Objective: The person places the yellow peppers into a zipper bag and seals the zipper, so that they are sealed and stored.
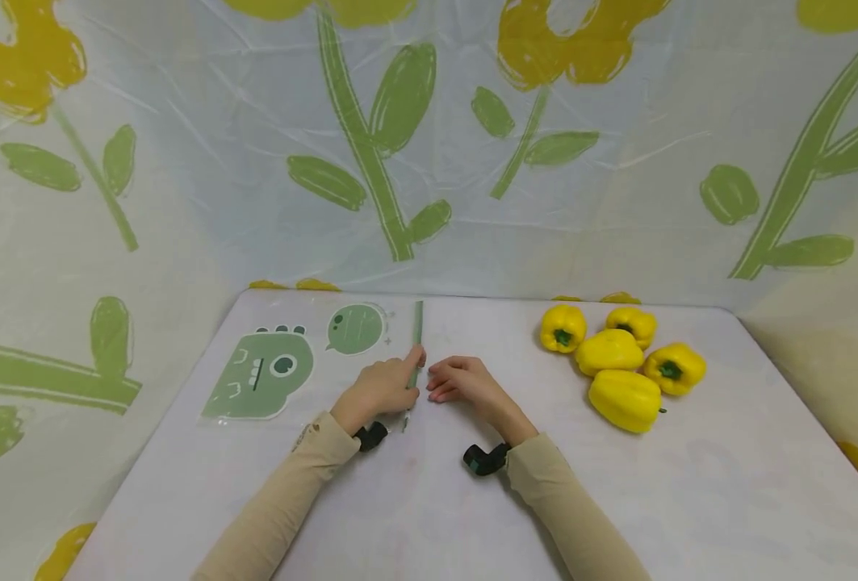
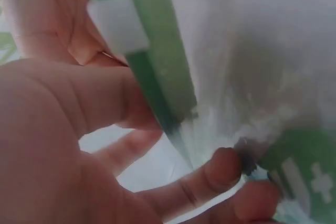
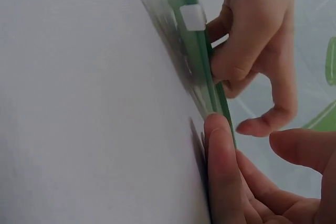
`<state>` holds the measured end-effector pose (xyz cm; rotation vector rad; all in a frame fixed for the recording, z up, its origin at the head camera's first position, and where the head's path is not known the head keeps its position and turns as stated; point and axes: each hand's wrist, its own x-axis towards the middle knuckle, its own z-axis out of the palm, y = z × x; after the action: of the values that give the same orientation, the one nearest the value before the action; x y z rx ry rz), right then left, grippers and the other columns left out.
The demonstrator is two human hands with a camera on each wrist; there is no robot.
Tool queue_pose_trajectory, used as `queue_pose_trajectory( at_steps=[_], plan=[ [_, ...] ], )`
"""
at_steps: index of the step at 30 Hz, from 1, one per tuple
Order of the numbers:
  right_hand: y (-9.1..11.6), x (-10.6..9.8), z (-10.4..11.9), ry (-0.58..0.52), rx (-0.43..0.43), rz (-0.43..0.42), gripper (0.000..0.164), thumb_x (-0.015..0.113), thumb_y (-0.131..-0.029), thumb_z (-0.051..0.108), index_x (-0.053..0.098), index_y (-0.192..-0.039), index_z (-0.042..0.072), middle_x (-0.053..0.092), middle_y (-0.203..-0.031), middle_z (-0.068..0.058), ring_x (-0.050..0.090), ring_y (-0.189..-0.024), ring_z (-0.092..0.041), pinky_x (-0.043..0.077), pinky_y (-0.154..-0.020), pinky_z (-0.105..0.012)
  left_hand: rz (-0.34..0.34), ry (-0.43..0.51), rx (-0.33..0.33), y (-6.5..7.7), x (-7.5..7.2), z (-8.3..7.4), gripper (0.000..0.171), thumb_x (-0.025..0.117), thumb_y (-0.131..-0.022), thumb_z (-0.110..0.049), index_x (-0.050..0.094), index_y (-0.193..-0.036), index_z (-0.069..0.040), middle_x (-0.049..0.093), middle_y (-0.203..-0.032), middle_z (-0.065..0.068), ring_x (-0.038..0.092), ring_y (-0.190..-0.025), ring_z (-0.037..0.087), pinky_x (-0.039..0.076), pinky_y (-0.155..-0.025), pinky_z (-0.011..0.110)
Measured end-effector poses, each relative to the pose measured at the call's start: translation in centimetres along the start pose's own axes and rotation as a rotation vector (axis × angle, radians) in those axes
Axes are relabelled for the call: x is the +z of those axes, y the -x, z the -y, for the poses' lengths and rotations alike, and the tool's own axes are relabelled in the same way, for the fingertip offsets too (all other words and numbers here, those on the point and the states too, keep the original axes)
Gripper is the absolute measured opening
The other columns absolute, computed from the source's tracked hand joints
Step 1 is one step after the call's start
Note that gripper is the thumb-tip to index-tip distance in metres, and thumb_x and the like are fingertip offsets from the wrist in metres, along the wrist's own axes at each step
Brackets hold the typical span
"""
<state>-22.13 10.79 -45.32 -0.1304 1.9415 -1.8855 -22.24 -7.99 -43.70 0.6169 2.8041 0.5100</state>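
A clear slider zip bag (image 1: 272,395) with a green cartoon print lies flat on the left half of the table. Its green zip strip (image 1: 418,323) runs along the right edge. My left hand (image 1: 381,391) grips that edge, thumb and fingers about the strip. A white slider (image 2: 119,22) sits on the strip close to this hand, also visible in the right wrist view. Just right of the strip is my right hand (image 1: 468,383), fingers loosely bent and thumb apart from them. In the right wrist view its fingertips (image 3: 218,129) overlap the strip; whether they touch it I cannot tell.
Several yellow bell peppers (image 1: 625,399) lie in a group on the right side of the white table (image 1: 429,516). A flower-patterned cloth (image 1: 458,226) hangs behind the table and along its sides. Each wrist wears a black camera mount (image 1: 485,460).
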Motion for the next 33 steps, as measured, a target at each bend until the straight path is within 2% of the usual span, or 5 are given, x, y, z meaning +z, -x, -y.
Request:
queue_pose_trajectory(
  at_steps=[3,7,12,21,33],
  plan=[
    [-0.1,0.4,0.0,0.013,-0.008,-0.023,0.030,0.051,-0.095,0.002,0.057,-0.117,-0.018,0.068,-0.094,-0.026,0.068,-0.069,-0.015,0.056,-0.067,-0.026,0.012,0.047,0.055,0.0,0.0,0.2,0.012,0.060,-0.086,-0.014,0.049,-0.091,-0.015,0.046,-0.066,-0.001,0.044,-0.055,0.015,0.033,-0.051,0.030],
    [-0.1,1.0,0.0,0.034,-0.019,-0.020,0.028,0.052,-0.096,0.003,0.058,-0.114,-0.018,0.068,-0.092,-0.026,0.067,-0.065,-0.015,0.055,-0.063,-0.025,0.019,0.081,0.076,0.0,0.0,0.5,0.016,0.062,-0.082,-0.013,0.048,-0.073,-0.014,0.042,-0.061,-0.005,0.040,-0.053,0.012,0.030,-0.051,0.028],
    [0.0,1.5,-0.1,0.072,-0.036,-0.003,0.026,0.052,-0.097,0.004,0.059,-0.110,-0.017,0.068,-0.086,-0.023,0.066,-0.062,-0.014,0.055,-0.060,-0.026,0.009,0.095,0.068,-0.2,0.1,0.7,0.018,0.066,-0.078,-0.016,0.050,-0.070,-0.014,0.045,-0.059,-0.005,0.043,-0.053,0.012,0.032,-0.050,0.028],
    [0.0,1.7,-0.4,0.080,-0.047,-0.024,0.024,0.054,-0.096,0.004,0.061,-0.110,-0.014,0.070,-0.077,-0.013,0.065,-0.059,-0.015,0.054,-0.056,-0.025,-0.106,0.091,0.097,-0.7,0.5,0.7,0.029,0.072,-0.081,-0.023,0.050,-0.065,-0.014,0.047,-0.059,-0.004,0.045,-0.053,0.012,0.034,-0.050,0.026],
    [-0.1,1.5,-1.1,0.074,-0.103,0.007,0.027,0.055,-0.094,-0.001,0.062,-0.116,-0.015,0.070,-0.086,-0.008,0.064,-0.059,-0.012,0.053,-0.058,-0.023,-0.100,0.108,0.097,-0.3,0.0,0.3,0.021,0.068,-0.076,-0.020,0.050,-0.066,-0.016,0.046,-0.060,-0.006,0.045,-0.055,0.012,0.034,-0.050,0.028]
  ],
)
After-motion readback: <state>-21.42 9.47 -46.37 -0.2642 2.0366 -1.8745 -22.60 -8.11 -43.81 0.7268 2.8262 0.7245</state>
